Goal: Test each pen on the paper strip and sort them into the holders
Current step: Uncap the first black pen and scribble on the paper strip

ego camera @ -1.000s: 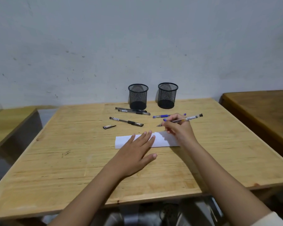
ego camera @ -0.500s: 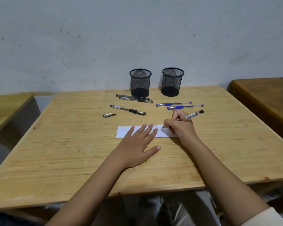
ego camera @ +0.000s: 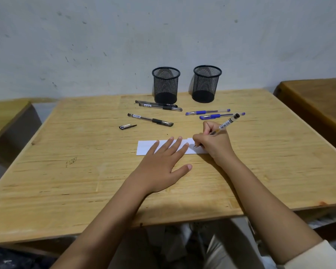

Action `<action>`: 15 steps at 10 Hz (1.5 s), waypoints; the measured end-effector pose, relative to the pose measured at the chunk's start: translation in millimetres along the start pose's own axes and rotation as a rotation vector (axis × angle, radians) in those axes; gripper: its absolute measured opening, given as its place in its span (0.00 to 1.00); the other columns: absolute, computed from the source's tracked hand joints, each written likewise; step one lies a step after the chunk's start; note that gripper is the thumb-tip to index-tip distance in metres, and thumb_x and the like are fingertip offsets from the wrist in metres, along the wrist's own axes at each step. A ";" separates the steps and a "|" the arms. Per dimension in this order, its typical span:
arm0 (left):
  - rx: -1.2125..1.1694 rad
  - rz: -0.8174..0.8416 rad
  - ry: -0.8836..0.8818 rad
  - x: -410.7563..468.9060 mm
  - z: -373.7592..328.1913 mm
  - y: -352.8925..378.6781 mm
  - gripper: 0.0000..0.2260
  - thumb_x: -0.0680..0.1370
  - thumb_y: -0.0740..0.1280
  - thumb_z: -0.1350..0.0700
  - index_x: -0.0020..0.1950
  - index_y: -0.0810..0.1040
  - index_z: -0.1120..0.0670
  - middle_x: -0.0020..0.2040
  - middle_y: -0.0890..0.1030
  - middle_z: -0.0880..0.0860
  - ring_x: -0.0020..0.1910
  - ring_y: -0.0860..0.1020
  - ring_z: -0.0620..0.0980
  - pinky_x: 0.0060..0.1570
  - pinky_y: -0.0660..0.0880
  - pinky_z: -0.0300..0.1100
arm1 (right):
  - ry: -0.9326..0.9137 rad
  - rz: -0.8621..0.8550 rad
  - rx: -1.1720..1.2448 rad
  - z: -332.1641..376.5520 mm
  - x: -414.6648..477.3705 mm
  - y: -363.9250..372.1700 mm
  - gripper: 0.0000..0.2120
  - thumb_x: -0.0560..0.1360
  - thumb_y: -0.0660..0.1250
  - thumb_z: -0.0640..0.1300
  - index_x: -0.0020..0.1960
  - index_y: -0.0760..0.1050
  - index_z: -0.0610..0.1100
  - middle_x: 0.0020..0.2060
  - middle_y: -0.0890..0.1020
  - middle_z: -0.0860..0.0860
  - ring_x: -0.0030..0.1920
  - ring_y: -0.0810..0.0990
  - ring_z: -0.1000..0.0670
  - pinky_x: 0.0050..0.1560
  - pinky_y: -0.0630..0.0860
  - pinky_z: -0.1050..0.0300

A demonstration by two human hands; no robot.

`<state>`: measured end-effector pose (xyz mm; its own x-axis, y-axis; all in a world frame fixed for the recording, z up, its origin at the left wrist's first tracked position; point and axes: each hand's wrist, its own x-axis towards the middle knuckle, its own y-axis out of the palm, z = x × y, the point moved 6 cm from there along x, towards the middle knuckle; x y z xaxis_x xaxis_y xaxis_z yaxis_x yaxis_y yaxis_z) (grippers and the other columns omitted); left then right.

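The right hand (ego camera: 213,141) grips a pen (ego camera: 227,124), its tip now down on the paper strip (ego camera: 144,149) at centre frame, no longer lifted. The left hand (ego camera: 163,164) stays flat, fingers spread, pinning the strip to the worktop (ego camera: 66,181).

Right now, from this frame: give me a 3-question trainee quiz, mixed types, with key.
1. True or false: the left hand lies flat on the paper strip.
2. How many pens lie loose on the table, apart from the pen in the right hand?
3. The detached pen cap lies: A) in the left holder B) on the table left of the pens C) in the right holder

Key: 1 true; 2 five; 3 B
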<state>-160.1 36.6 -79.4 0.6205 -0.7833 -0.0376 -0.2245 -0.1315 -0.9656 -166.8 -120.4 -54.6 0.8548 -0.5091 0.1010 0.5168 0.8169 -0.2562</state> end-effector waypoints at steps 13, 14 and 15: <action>0.013 0.021 -0.007 0.0 -0.3 0.1 0.27 0.79 0.46 0.37 0.75 0.42 0.40 0.77 0.40 0.41 0.75 0.37 0.40 0.74 0.37 0.47 | -0.032 0.053 0.015 -0.5 0.4 1.0 0.16 0.62 0.66 0.30 0.26 0.61 0.43 0.24 0.65 0.47 0.28 0.65 0.48 0.31 0.66 0.58; 0.015 0.025 -0.007 0.5 -0.2 0.0 0.27 0.79 0.45 0.37 0.75 0.42 0.40 0.77 0.40 0.42 0.75 0.37 0.41 0.74 0.37 0.48 | -0.032 0.034 -0.001 0.4 0.8 0.2 0.16 0.63 0.66 0.30 0.26 0.62 0.42 0.24 0.66 0.47 0.28 0.66 0.49 0.30 0.67 0.59; 0.017 0.024 -0.007 0.3 -0.4 0.1 0.27 0.79 0.45 0.37 0.75 0.42 0.40 0.77 0.39 0.42 0.75 0.37 0.41 0.74 0.37 0.48 | -0.031 0.031 0.001 -0.5 0.7 -0.3 0.15 0.63 0.66 0.30 0.27 0.62 0.42 0.25 0.66 0.46 0.29 0.66 0.48 0.31 0.67 0.58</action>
<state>-160.3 36.2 -79.4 0.6204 -0.7818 -0.0623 -0.2267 -0.1027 -0.9685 -166.4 -121.1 -54.9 0.8714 -0.4749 0.1230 0.4902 0.8325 -0.2583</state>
